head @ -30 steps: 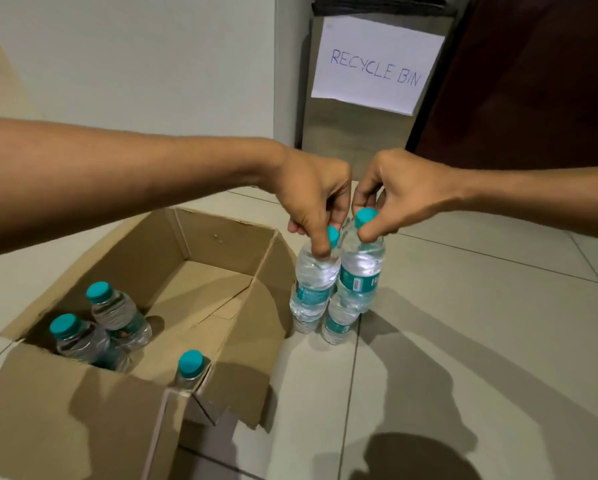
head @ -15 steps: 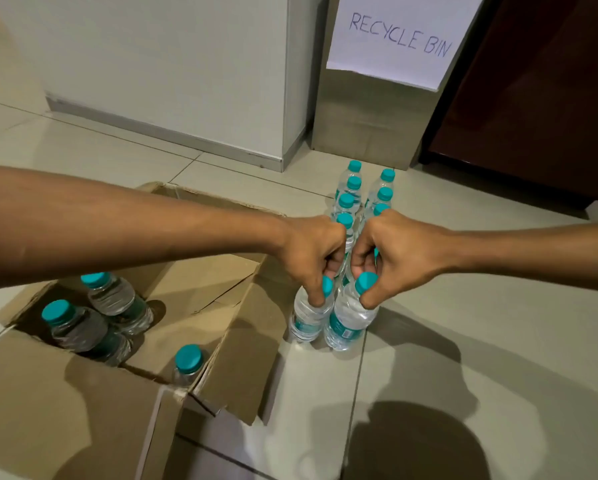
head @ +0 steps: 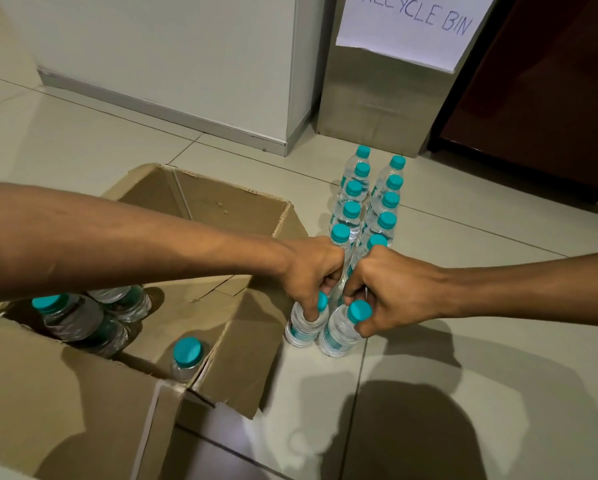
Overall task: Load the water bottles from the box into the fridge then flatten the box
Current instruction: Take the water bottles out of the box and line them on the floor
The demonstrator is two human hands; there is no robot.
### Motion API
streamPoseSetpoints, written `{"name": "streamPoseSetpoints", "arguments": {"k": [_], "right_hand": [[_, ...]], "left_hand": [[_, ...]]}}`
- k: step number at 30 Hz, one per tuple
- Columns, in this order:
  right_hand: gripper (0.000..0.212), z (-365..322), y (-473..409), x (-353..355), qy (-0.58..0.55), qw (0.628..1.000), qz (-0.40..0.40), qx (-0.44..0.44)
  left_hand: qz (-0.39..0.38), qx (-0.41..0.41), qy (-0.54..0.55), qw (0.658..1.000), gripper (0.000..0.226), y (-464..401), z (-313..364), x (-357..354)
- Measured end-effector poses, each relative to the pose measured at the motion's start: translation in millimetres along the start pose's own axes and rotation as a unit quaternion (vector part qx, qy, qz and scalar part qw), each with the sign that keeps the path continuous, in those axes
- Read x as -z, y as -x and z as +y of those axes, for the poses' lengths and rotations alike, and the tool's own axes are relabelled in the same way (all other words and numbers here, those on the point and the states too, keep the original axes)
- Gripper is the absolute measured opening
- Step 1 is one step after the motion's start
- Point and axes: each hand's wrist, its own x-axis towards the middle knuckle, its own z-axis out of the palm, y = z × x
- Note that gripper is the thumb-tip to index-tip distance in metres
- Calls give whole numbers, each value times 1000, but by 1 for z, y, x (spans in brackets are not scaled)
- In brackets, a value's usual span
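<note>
An open cardboard box (head: 200,199) sits on the floor at the left, with three teal-capped water bottles (head: 69,315) left inside. Right of the box, two rows of the same bottles (head: 352,211) stand on the tiles. My left hand (head: 313,268) grips the cap of one bottle (head: 302,327) at the near end of the left row. My right hand (head: 384,289) pinches the neck of another bottle (head: 339,332) beside it. Both bottles stand on the floor, slightly tilted.
A metal bin with a paper sign reading RECYCLE BIN (head: 411,26) stands behind the rows. A white cabinet base (head: 173,64) is at the back left, a dark brown door (head: 546,81) at the right. The box's right flap (head: 249,368) hangs open near the bottles.
Both hands have lowered their bottles from the air down to the floor at the near end of the rows. The view has tilted down, showing the rows.
</note>
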Motion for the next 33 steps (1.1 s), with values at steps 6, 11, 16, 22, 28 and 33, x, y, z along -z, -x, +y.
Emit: {"name": "streamPoseSetpoints", "arguments": {"k": [6, 11, 16, 22, 28, 33], "right_hand": [[27, -1, -4, -4, 4, 999, -16, -29], [28, -3, -5, -3, 3, 998, -25, -57], [29, -9, -5, 2, 9, 997, -49, -67], [40, -13, -6, 9, 55, 995, -49, -73], [45, -25, -18, 27, 93, 993, 52, -59], [40, -50, -44, 45, 48, 995, 92, -3]], "left_hand": [[10, -6, -1, 1000, 36, -2, -5, -2], [19, -8, -2, 1000, 41, -2, -9, -1], [20, 2, 7, 1000, 41, -2, -11, -2], [-19, 43, 42, 998, 34, -3, -12, 2], [-28, 78, 35, 996, 44, 20, -15, 31], [-1, 128, -4, 992, 46, 66, -35, 48]]}}
